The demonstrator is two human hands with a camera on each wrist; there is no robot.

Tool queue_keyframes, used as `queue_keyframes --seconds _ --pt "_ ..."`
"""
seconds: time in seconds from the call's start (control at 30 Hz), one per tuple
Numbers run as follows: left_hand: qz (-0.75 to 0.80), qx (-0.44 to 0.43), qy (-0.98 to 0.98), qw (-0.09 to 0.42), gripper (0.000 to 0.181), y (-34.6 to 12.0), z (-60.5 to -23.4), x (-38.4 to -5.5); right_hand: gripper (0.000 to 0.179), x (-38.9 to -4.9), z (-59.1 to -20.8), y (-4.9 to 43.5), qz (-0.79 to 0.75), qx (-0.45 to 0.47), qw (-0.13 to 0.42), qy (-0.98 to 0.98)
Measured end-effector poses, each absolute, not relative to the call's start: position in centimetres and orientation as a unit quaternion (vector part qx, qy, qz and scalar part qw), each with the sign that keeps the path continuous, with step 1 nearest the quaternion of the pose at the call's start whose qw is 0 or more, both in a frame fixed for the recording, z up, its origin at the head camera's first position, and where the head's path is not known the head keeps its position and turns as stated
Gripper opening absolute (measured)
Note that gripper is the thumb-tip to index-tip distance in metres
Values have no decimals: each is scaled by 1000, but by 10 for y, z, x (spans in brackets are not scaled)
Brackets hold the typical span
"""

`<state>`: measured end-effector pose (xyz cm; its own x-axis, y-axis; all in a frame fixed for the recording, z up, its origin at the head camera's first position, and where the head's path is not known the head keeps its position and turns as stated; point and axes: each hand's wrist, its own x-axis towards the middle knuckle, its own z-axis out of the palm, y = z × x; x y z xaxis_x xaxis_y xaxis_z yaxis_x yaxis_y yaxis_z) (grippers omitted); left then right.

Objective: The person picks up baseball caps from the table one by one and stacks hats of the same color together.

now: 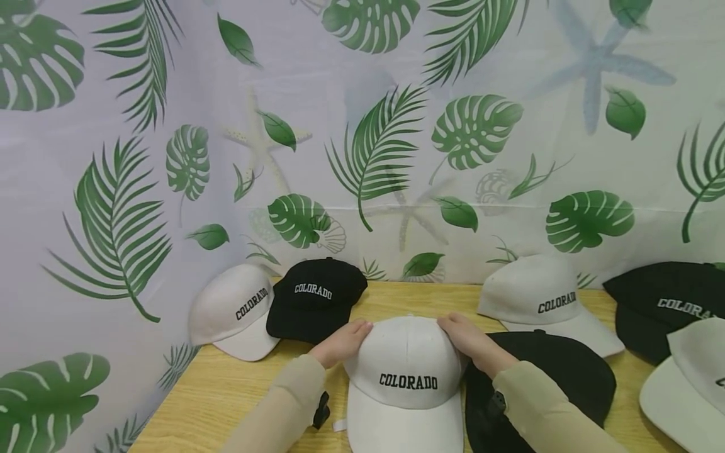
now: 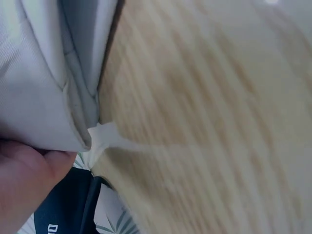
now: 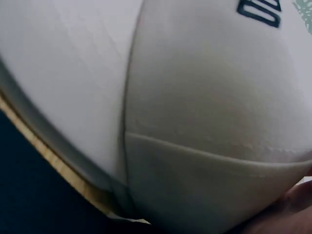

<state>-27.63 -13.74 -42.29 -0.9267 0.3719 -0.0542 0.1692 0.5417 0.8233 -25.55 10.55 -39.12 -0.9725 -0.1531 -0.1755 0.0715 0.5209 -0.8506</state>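
A white baseball cap with COLORADO in dark letters sits between my hands, its brim toward me. My left hand grips the left side of the crown, thumb on the outside. On the opposite side, my right hand holds the crown in the same way. Fingers of both hands are partly hidden behind the cap. The left wrist view has the left hand at the cap's fabric edge. In the right wrist view, the crown fills most of the picture, with a bit of the right hand at the lower right.
A black cap lies close on the right, partly beneath my right sleeve. Behind it are another white cap and a black cap. At the back left, a white cap touches a black one. All rest on a wooden table.
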Motion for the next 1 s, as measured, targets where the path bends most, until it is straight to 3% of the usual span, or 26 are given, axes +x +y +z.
queue_keyframes --seconds 0.3,0.53,1.0 --pt "442 141 878 116 31 -138 -416 -276 31 -257 -394 101 -465 -29 75 882" --pt "451 120 874 133 32 -144 -414 -274 29 -255 -391 97 -464 -35 78 882" --pt "448 127 877 118 28 -153 -411 -272 27 -256 -390 91 -445 -26 55 894"
